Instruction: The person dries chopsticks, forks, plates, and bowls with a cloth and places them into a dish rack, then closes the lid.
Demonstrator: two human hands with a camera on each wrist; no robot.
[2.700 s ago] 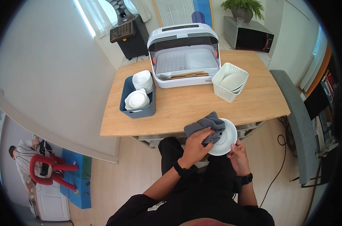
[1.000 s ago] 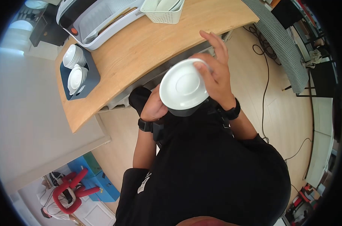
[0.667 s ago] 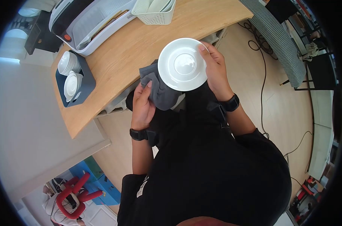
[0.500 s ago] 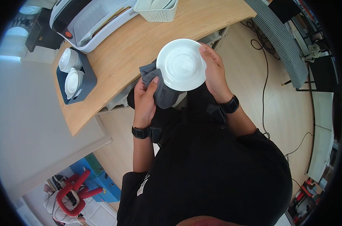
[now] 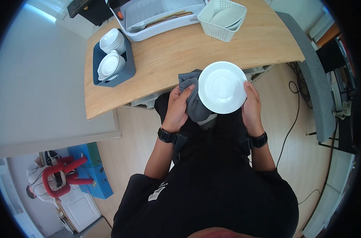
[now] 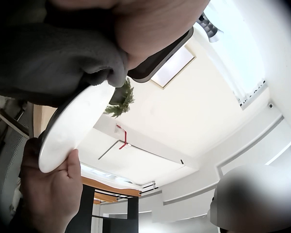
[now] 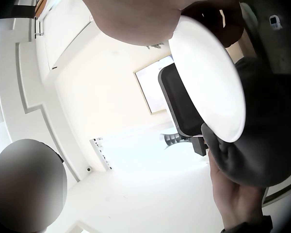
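Note:
In the head view a white saucer (image 5: 222, 87) is held face up just off the table's front edge, over the person's lap. The right hand (image 5: 252, 111) pinches its right rim, thumb on top. At the opposite side, the left hand (image 5: 176, 111) grips a grey cloth (image 5: 195, 104), its thumb lying over the folds. The cloth meets the saucer's left edge and passes partly under it. From the left wrist, the saucer (image 6: 77, 126) appears tilted, with the right hand's thumb on its near edge. The right wrist view shows the cloth (image 7: 262, 141) bunched at the saucer's end.
On the wooden table (image 5: 164, 59), a blue-grey bin (image 5: 127, 71) holds stacked white bowls and lidded-looking dishes. A white dish dryer (image 5: 164, 29) with cutlery stands behind, beside a cream perforated basket (image 5: 218, 31) of white dishes. A cable lies on the floor at right.
The cloth was on top of the saucer earlier; now it is at the left edge. The right hand shifted from over the saucer to its right rim. Lately the head view has swung, hands nearly still.

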